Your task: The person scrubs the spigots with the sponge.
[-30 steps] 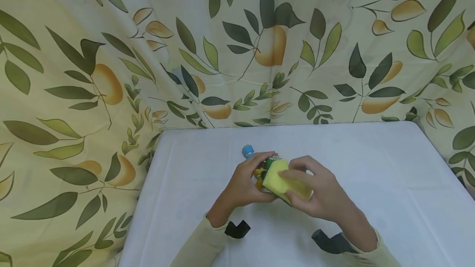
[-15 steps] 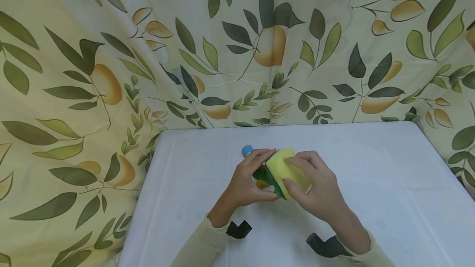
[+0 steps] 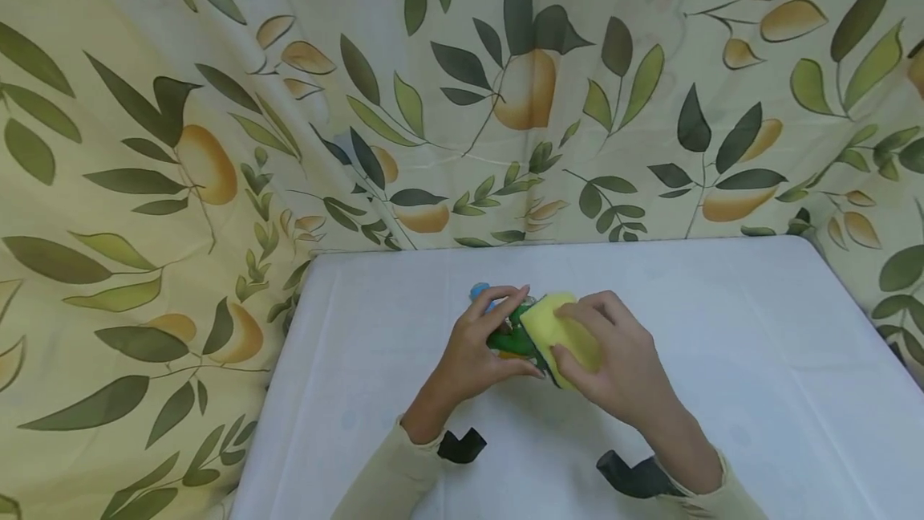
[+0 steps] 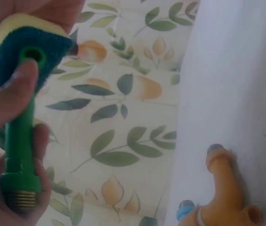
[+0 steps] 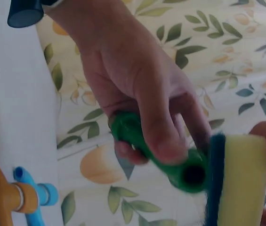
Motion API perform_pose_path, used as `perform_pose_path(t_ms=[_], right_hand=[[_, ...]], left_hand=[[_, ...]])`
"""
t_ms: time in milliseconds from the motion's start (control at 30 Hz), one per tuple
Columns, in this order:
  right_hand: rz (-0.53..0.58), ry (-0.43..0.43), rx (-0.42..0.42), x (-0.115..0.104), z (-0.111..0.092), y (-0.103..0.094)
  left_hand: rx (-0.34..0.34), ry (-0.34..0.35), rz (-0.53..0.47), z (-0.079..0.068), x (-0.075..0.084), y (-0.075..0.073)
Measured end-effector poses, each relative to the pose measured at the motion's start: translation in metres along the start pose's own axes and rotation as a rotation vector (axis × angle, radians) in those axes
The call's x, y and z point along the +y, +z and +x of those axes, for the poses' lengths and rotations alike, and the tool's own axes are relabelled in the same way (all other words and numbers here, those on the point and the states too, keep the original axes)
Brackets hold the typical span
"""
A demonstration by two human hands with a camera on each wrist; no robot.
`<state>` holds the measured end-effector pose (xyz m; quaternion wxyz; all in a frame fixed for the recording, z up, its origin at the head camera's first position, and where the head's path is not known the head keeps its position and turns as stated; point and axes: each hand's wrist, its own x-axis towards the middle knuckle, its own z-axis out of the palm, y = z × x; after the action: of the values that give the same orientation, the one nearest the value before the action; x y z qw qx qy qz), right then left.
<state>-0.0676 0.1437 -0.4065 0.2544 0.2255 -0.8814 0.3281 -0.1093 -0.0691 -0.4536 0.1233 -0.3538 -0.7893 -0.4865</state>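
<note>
My left hand (image 3: 465, 351) holds a green plastic tap (image 4: 20, 141), its thumb along the body near the open mouth and its fingers behind. The tap's threaded brass-coloured end (image 4: 20, 200) points down in the left wrist view. In my right hand (image 3: 621, 355) is a sponge (image 3: 552, 327), pinched between thumb and fingers on the yellow foam. The dark blue-green scouring side (image 5: 214, 181) faces the tap and lies at its mouth; in the right wrist view the two appear to touch. In the head view, my left fingers partly hide the tap.
An orange tap (image 4: 227, 193) and a blue tap (image 5: 49, 194) lie side by side on the white-covered table (image 3: 722, 327), beyond my left hand. Behind the table hangs a leaf-and-fruit patterned cloth (image 3: 621, 143). Black straps (image 3: 462, 446) sit at my wrists.
My right hand has shifted the sponge slightly up and turned it against the green tap. More of the tap shows between my left fingers and thumb. The table's taps have stayed put.
</note>
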Motion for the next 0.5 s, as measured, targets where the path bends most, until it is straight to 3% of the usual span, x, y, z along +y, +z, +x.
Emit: perform_pose_path(t_ms=[167,300,500], right_hand=[[-0.065,-0.031,0.024,0.001,0.0,0.003],[-0.127,-0.038,0.057,0.003,0.0,0.007],[-0.178,-0.062,0.034,0.003,-0.004,0.013]], left_hand=[[-0.04,-0.069,0.002,0.001,0.004,-0.002],[-0.076,-0.167,-0.01,0.002,0.008,-0.004],[-0.027,-0.272,-0.09,0.002,0.008,-0.004]])
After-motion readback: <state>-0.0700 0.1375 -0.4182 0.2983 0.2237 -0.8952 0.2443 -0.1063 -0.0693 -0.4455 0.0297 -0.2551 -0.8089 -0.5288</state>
